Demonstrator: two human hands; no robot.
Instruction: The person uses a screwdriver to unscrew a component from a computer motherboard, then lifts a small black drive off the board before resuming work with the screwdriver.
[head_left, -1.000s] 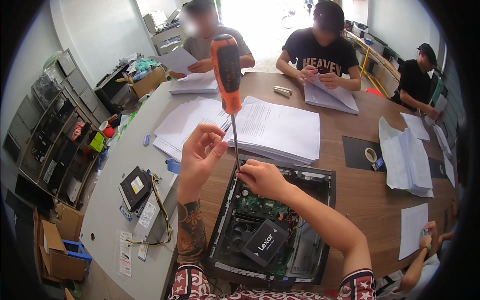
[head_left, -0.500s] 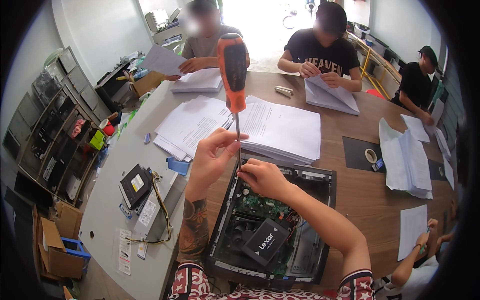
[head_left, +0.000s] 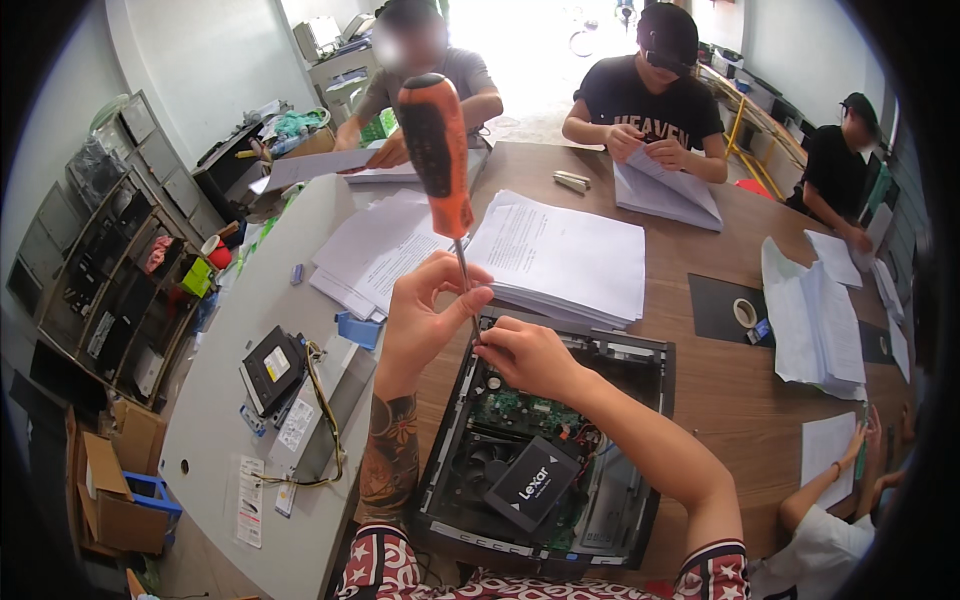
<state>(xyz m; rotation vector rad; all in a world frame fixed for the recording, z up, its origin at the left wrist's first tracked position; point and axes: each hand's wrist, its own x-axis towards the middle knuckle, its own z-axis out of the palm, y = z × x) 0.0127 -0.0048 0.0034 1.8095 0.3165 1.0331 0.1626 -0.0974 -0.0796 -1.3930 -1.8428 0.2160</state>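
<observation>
— Lowered and flatter since the earlier frame: far-left sheet. Swung further left: screwdriver. Now by size?

— Biggest first: table, brown side and grey side. On the brown side, PC case, open face up, close to the body; probably for a straight look down and easy reach with both hands.

— Next?

— Paper stack just beyond the case, likely put there to leave the near edge free. Power supply off left on the grey side, presumably clear of the elbows.

— And the screwdriver, exactly?

— Over the case's far left corner, handle up, leaning left, no hand on the handle. Tip hidden by fingers; can't tell about any screw below.

— Hands?

— Left hand: thumb and forefinger closed round the shaft, seemingly to guide or turn it; firmness, can't tell. Right hand: fingertips pinched on the lower shaft, apparently to steady the tip.

— Small stuff?

— Optical drive beside the power supply. SSD slanted inside the case, near the fan; no visible mount, so probably just laid there, away from that corner.
</observation>
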